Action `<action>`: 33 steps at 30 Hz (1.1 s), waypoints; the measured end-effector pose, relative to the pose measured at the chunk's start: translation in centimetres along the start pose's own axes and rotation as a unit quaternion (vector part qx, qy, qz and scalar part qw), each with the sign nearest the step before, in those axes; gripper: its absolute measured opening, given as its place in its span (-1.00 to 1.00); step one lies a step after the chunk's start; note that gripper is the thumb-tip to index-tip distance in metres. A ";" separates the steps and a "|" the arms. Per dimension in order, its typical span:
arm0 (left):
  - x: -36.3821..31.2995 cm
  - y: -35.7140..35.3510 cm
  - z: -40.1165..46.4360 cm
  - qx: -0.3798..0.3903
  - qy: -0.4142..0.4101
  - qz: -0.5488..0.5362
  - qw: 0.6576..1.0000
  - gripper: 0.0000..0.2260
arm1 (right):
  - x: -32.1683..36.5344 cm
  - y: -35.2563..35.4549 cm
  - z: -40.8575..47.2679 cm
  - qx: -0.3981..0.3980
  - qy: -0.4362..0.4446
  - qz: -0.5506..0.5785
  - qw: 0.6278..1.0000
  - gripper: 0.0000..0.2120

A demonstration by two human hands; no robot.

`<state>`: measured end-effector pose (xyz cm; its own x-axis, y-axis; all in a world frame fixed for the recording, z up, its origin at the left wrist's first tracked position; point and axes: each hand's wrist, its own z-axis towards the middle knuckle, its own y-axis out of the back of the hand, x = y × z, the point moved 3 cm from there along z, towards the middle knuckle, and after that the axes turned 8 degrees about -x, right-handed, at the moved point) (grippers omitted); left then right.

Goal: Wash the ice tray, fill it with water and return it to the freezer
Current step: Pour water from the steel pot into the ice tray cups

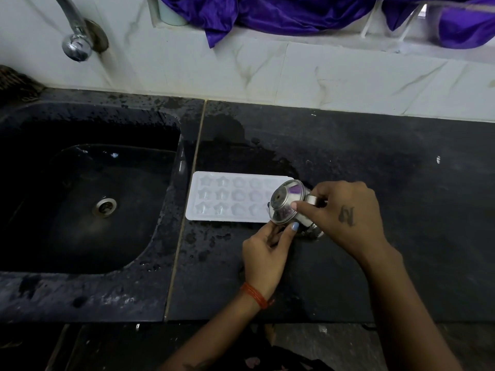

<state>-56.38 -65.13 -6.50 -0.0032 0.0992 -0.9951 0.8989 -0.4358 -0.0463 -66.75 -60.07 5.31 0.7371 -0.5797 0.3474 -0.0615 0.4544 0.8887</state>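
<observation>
White plastic ice tray [227,199] lies flat on the dark wet desk [375,183], long side running left to right. Right hand [345,212] grips a tipped steel cup [288,202] over its right end (probably pouring water). Left hand [265,253] pinches the cup's bottom rim.

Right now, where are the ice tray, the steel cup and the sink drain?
ice tray [230,199], head view, middle of its moulded top.
steel cup [284,203], head view, its round base.
sink drain [105,207], head view, its metal strainer.

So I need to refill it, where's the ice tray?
In the head view the ice tray lies flat on the wet black counter, just right of the sink.
</observation>
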 end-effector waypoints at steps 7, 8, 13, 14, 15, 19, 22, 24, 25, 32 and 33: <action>0.0 0.0 -0.1 0.003 0.002 -0.004 1.000 -0.84 | 0.1 0.0 -0.1 0.001 0.014 -0.003 1.000 -0.69; 0.0 0.0 -0.1 0.003 0.003 -0.004 1.000 -0.84 | 0.0 0.0 -0.1 0.000 0.015 -0.001 1.000 -0.69; -0.1 0.0 -0.1 -0.005 0.003 0.010 1.000 -0.86 | -0.3 0.0 -0.1 -0.012 0.006 0.012 1.000 -0.72; -0.1 0.0 0.0 -0.006 0.000 0.017 1.000 -0.84 | -0.4 0.0 -0.1 -0.013 0.000 0.021 1.000 -0.72; -0.2 0.0 0.0 -0.006 -0.005 0.022 1.000 -0.83 | -0.6 0.1 -0.2 -0.013 -0.008 0.033 0.999 -0.73; -1.3 -0.1 0.0 -0.007 -0.040 0.043 0.998 -0.78 | -1.6 0.2 -0.5 -0.021 -0.053 0.099 0.993 -0.73; -1.8 -0.3 0.1 0.004 -0.065 0.064 0.996 -0.75 | -2.5 0.3 -0.8 -0.031 -0.093 0.135 0.986 -0.76; -1.8 -0.5 0.1 0.011 -0.060 0.062 0.996 -0.75 | -2.9 0.5 -1.0 -0.034 -0.104 0.140 0.984 -0.77; -1.8 -0.6 0.0 0.015 -0.057 0.062 0.996 -0.76 | -3.0 0.6 -1.1 -0.034 -0.104 0.138 0.984 -0.77; -0.8 -1.6 -0.7 0.039 -0.025 0.056 0.997 -0.68 | -3.0 0.9 -1.1 -0.011 -0.087 0.073 0.993 -0.71; -0.6 -1.8 -0.7 0.040 -0.018 0.052 0.998 -0.65 | -2.9 1.0 -1.1 -0.006 -0.086 0.063 0.994 -0.72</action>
<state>-57.65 -63.75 -5.80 0.0705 0.0174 -0.9974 0.8576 -0.5117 0.0517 -68.22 -57.19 4.81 0.5976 -0.6243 0.5031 -0.1369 0.5388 0.8312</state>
